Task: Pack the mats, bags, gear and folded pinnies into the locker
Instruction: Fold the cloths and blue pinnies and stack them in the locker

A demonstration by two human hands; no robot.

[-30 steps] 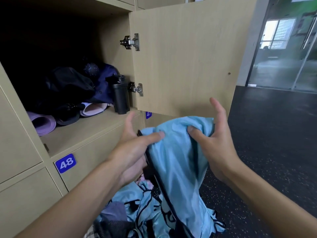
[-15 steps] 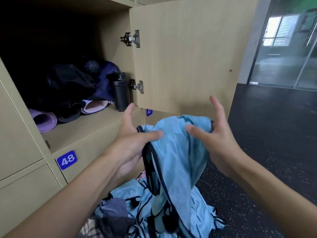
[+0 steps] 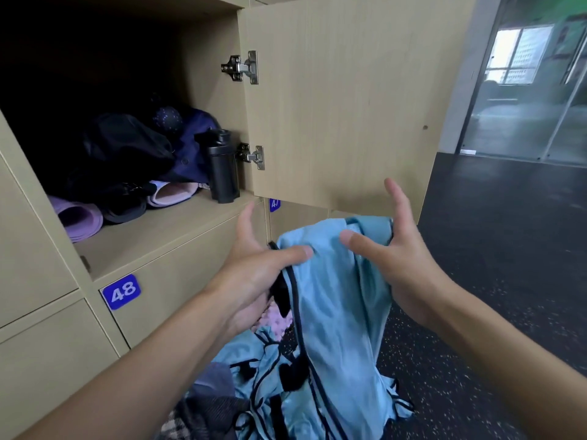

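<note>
A light-blue pinny (image 3: 333,296) with dark trim hangs in front of me, below the open locker (image 3: 152,242). My left hand (image 3: 254,277) pinches its left upper edge, thumb on top and index finger pointing up. My right hand (image 3: 400,262) holds the right upper fold, thumb in front and fingers spread behind the cloth. Inside the locker lie a rolled purple mat (image 3: 79,217), a pink roll (image 3: 171,193), a black bag (image 3: 127,144), a navy bag (image 3: 193,141) and an upright black bottle (image 3: 222,166).
The locker door (image 3: 343,106) stands open to the right, just above my hands. More blue pinnies (image 3: 263,395), grey cloth (image 3: 209,395) and something pink (image 3: 279,319) are heaped on the dark floor (image 3: 492,249). Locker 48 (image 3: 120,292) is shut below. Glass walls (image 3: 524,106) stand far right.
Both hands keep hold of the pinny's top and have lifted it slightly toward the locker. More of the cloth now hangs free of the pile.
</note>
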